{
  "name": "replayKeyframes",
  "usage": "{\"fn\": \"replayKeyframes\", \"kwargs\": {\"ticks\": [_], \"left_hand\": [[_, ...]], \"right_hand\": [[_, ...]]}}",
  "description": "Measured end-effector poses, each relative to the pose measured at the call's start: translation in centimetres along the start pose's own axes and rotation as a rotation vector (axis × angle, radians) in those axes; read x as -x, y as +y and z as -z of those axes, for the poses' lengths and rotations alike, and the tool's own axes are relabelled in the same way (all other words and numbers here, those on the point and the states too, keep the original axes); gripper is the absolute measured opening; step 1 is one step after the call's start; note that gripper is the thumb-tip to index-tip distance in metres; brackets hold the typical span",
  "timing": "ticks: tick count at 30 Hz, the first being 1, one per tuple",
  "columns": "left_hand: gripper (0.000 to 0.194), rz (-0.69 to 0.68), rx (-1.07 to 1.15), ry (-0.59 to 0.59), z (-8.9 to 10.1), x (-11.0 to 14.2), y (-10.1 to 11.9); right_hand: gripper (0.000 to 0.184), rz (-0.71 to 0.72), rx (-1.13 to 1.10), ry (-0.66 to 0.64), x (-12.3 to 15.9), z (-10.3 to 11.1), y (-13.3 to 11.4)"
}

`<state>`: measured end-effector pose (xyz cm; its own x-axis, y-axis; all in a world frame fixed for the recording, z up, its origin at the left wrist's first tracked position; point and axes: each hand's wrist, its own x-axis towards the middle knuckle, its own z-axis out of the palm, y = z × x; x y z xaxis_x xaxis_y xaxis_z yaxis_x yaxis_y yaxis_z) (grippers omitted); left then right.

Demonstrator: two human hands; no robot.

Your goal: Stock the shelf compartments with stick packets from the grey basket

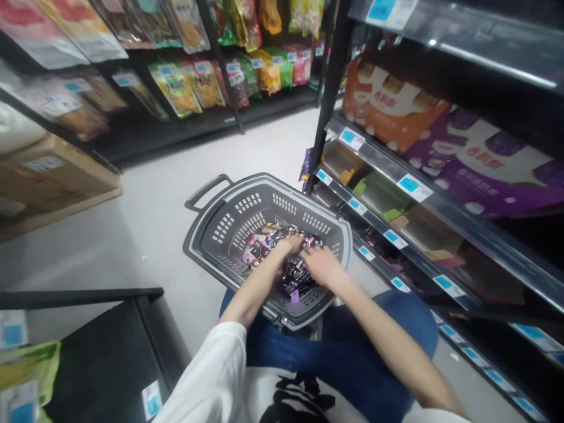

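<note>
A grey plastic shopping basket (228,222) sits on the floor right in front of my knees. Small, shiny wrapped packets (296,271), mostly black with bits of purple and pink, lie heaped in its bottom. My left hand (292,244) reaches down among the packets, its fingertips largely hidden. Close beside it, my right hand (321,262) rests on the packets near the basket's right side. Its fingers are bent a little and apart, and nothing can be seen held in them.
Shelves (379,153) of boxed goods with price tags rise close on the right. Bagged snacks (176,88) line the far shelf. A cardboard box (61,176) stands at the left, and a black shelf unit (106,358) is at lower left. Pale floor (150,205) surrounds the basket.
</note>
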<state>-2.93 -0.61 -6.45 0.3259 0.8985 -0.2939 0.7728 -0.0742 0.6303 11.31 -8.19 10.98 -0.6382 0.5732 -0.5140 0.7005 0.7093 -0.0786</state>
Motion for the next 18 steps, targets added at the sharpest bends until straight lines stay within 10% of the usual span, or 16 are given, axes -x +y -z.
{"fn": "replayKeyframes", "kwargs": {"ticks": [3,8,18], "left_hand": [[0.045,0.070,-0.207,-0.201,-0.6,-0.2,-0.9],[0.037,0.033,-0.336,-0.352,-0.6,-1.7,-1.3],[0.019,-0.021,-0.420,-0.453,2.6,0.7,3.3]], "right_hand": [[0.029,0.002,0.012,-0.313,1.2,-3.6,-3.5],[0.035,0.301,-0.083,-0.120,3.4,-5.1,-7.7],[0.033,0.092,-0.103,-0.172,1.9,-2.3,-3.1]]}}
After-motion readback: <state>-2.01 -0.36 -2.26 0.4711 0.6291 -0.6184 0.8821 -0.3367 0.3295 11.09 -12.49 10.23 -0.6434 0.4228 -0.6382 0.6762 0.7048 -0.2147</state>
